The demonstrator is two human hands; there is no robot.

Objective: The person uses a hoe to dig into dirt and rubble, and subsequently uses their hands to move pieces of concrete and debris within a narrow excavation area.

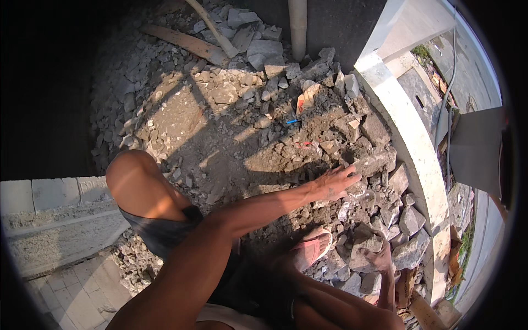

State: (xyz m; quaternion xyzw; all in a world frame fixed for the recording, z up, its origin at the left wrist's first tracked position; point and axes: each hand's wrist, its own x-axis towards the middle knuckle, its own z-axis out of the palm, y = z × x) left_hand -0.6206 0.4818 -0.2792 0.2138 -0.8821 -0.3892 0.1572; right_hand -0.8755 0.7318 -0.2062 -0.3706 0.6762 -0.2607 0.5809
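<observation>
Left hand (336,184) at stone (377,162), rubble (410,221) around, curb (408,118) beyond.

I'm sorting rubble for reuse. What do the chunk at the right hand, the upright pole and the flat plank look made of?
Chunk: likely concrete, possibly stone; grey, matte, with rough broken faces.
Upright pole: perhaps bamboo or wood, unclear which; pale, round, dull.
Flat plank: probably wood; brownish, matte, long, narrow.

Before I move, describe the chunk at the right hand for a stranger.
Find the long pale ledge at right. Between it and the sandalled foot is a flat-faced rubble chunk; unlike its neighbours, it touches the right hand.
</observation>
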